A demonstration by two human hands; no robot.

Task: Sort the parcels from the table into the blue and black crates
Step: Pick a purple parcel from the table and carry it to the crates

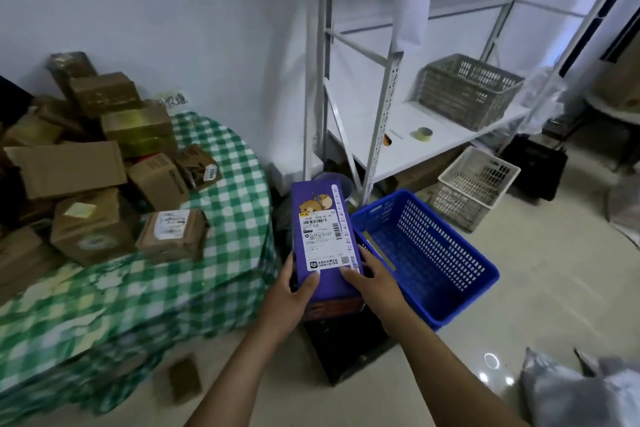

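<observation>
Far to the left of the fingers, the table (214, 253) carries a heap of brown boxes (93, 225), well apart from both hands. The left hand (291, 291) grips the near left edge of the purple parcel (325, 236), with the thumb curled onto the top face and the other fingers tucked under, out of sight. The parcel sits between the 2 hands, label up. Its long axis runs straight away from the fingertips, so both hands hold the same near end. The right hand (372, 282) clamps the near right corner, its fingers (351, 276) laid on the label's edge. Directly below the fingers lies the black crate (346, 350). The parcel may be resting on something brown in it, but the view is too dark to tell. Just right of the right fingers is the blue crate (485, 274), its near rim beside the parcel's long edge. The right hand is nearer to blue, so a drop there likely means a short sideways swing, while black needs only a lowering.
</observation>
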